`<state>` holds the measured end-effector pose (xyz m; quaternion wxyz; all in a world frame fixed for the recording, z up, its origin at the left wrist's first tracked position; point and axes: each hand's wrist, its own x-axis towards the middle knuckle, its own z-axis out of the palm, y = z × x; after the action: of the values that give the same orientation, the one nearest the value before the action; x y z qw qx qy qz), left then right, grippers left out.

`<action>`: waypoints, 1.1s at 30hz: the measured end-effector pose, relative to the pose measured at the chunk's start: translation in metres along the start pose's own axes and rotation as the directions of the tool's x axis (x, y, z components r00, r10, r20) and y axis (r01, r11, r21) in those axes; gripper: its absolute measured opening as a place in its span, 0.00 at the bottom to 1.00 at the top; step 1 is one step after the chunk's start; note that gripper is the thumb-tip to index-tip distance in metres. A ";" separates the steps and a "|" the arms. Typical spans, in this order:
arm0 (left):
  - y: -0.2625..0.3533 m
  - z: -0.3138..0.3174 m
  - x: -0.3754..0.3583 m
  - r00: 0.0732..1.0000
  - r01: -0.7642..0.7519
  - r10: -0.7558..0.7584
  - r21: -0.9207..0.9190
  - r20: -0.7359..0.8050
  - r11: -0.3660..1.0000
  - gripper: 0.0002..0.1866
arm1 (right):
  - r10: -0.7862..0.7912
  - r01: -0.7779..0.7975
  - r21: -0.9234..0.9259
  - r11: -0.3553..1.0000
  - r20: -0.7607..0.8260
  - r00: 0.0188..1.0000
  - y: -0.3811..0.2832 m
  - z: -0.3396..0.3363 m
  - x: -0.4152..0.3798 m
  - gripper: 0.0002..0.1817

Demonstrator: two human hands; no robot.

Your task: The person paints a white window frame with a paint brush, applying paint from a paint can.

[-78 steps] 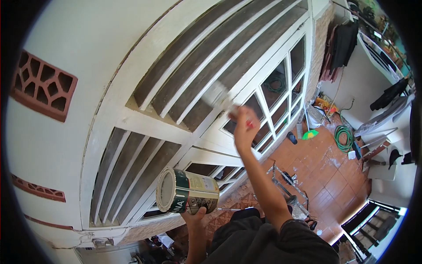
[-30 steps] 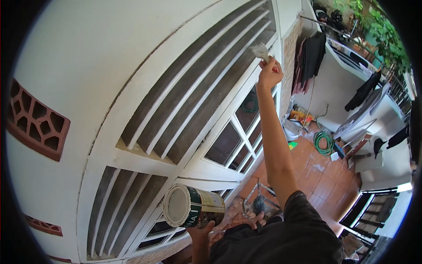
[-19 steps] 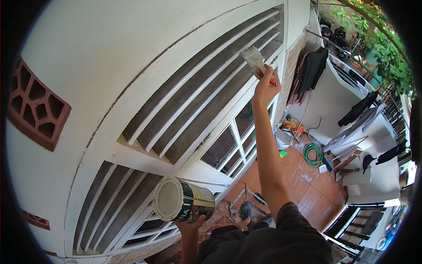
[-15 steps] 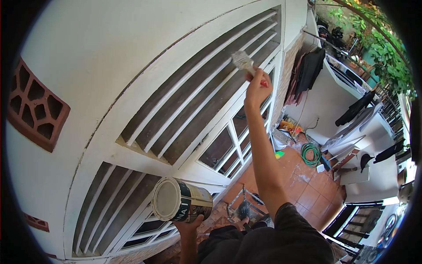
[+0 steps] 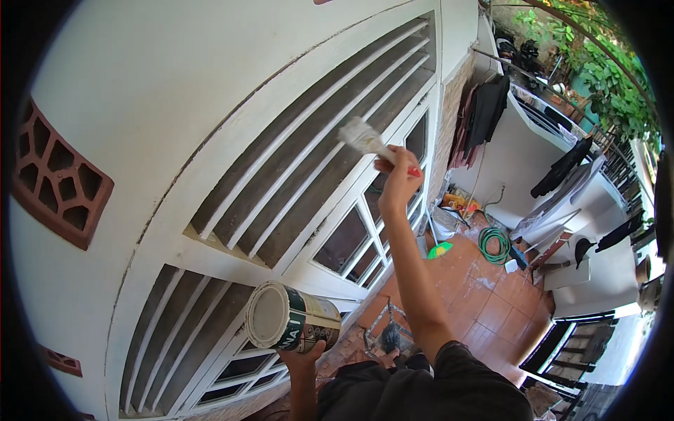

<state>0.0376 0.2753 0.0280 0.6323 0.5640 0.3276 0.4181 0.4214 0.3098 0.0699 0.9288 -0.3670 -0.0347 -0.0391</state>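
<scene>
A paintbrush [image 5: 364,137] with pale, paint-coated bristles is gripped by its handle in my right hand [image 5: 399,175]. Its bristles overlap the lowest of the white slats [image 5: 319,137] in the upper vent opening, and a red bit of the handle shows beside my fingers. Lower down, my left hand [image 5: 303,359] is wrapped around a paint can [image 5: 312,321] with a dark green and gold label. The can's round, cream-coloured end faces up toward me, near the corner of the lower slatted opening [image 5: 184,319].
White-framed window panes [image 5: 344,242] run beneath the slats. A reddish decorative vent block [image 5: 60,175] sits in the white wall at left. On the tiled floor [image 5: 484,302] lie a coiled green hose [image 5: 494,245] and assorted items. Dark clothes [image 5: 484,116] hang beyond.
My right hand has moved the paintbrush left and downward in view, along the slats toward the can. The left hand still holds the can in nearly the same place.
</scene>
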 end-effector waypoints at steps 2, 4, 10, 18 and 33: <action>0.002 0.000 -0.003 1.000 -0.002 0.001 -0.004 -0.023 1.000 0.49 | -0.016 0.011 -0.086 0.996 -0.054 0.998 0.000 0.001 0.018 0.16; -0.004 -0.007 -0.008 0.999 0.017 -0.016 0.017 -0.043 1.000 0.48 | -0.015 0.015 -0.142 0.990 0.000 1.000 0.006 0.006 0.040 0.16; 0.003 -0.003 -0.010 0.997 0.011 -0.012 -0.005 -0.075 1.000 0.46 | -0.040 0.058 -0.225 0.973 0.081 0.996 -0.010 0.046 0.084 0.15; -0.007 -0.007 -0.012 0.991 0.034 -0.035 -0.010 -0.126 0.999 0.44 | -0.089 0.158 -0.516 0.842 0.156 0.984 -0.032 0.074 0.092 0.14; -0.003 -0.008 -0.006 0.986 0.098 -0.090 0.052 -0.139 0.994 0.49 | -0.052 0.146 -0.423 0.894 0.224 0.973 -0.036 0.090 0.107 0.13</action>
<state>0.0285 0.2730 0.0233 0.6106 0.5364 0.4083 0.4156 0.5208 0.3402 0.1692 0.8109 -0.5654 -0.1403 -0.0550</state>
